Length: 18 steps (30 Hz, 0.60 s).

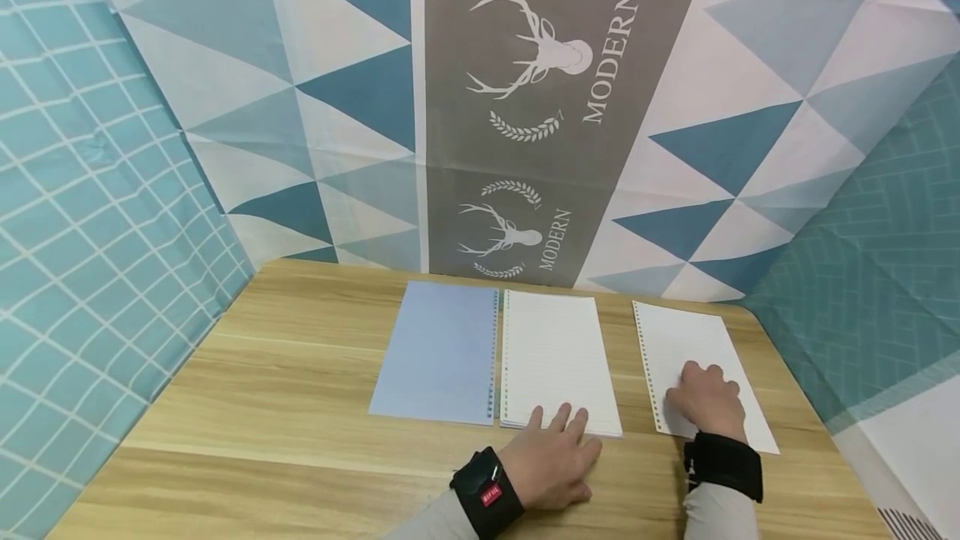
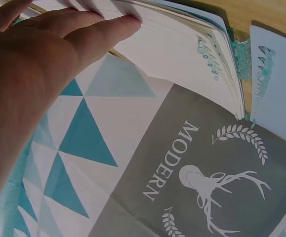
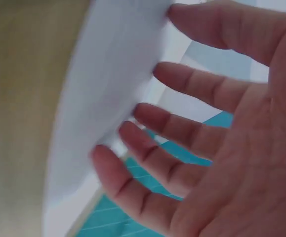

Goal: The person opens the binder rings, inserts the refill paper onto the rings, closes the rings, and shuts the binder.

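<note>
Here, the spread left hand [image 1: 551, 461] is resting at the six-o'clock edge of the open notebook [image 1: 555, 352]; the spread right hand [image 1: 707, 400] is touching a sheet [image 1: 678, 344] lying three-o'clockward, probably light, easily creasing, inviting gentle edge-holding.

The table [image 1: 262, 407] has a light, wood-grained top with darker streaks running across it. An open notebook [image 1: 540, 348] lies toward the far edge, its pale blue cover [image 1: 435, 352] on the left and a stack of ruled white pages [image 1: 562, 365] on the right, with teal rings [image 2: 241, 59] between them. Just to the right, apart from the notebook, lies a white sheet [image 1: 678, 340], slightly slanted, holes punched down its left side
</note>
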Tool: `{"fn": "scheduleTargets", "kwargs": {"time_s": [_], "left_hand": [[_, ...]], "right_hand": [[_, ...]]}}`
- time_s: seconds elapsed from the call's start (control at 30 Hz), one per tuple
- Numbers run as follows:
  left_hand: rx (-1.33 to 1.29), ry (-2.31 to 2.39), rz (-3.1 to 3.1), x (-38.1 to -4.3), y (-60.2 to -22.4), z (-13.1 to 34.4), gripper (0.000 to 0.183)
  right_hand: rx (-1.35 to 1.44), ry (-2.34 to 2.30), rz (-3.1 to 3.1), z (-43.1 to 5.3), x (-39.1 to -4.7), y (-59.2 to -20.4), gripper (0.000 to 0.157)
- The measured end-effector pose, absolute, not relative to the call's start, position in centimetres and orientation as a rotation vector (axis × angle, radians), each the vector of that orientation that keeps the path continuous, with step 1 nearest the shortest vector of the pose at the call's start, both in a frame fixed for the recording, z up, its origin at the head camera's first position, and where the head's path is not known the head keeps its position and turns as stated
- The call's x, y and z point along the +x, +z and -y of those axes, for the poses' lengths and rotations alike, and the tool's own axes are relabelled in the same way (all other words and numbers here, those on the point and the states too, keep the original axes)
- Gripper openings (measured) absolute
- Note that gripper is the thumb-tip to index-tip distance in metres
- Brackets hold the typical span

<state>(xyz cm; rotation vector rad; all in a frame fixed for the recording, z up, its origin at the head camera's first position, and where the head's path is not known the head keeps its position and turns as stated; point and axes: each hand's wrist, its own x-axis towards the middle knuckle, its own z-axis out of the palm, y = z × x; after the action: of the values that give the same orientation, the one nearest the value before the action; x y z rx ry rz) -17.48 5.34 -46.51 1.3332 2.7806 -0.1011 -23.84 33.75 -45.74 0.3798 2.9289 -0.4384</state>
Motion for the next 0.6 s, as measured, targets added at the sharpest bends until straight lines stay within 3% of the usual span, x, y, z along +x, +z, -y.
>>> {"fn": "scheduleTargets", "kwargs": {"time_s": [0.1, 0.33, 0.5, 0.6], "left_hand": [[1.336, -0.100, -2.779, -17.5, -46.5, -5.3, 0.051], [1.336, -0.106, -2.792, -17.5, -46.7, -5.2, 0.052], [1.333, -0.108, -2.794, -17.5, -46.7, -5.2, 0.052], [1.347, -0.096, -2.786, -17.5, -46.6, -5.2, 0.051]], "right_hand": [[0.499, -0.558, -2.908, -35.5, -22.9, -45.7, 0.038], [1.080, -0.567, -2.705, -38.7, -20.2, -45.9, 0.066], [1.185, -0.670, -2.612, -39.9, -19.7, -46.1, 0.082], [1.177, -0.671, -2.626, -40.6, -19.5, -46.5, 0.078]]}}
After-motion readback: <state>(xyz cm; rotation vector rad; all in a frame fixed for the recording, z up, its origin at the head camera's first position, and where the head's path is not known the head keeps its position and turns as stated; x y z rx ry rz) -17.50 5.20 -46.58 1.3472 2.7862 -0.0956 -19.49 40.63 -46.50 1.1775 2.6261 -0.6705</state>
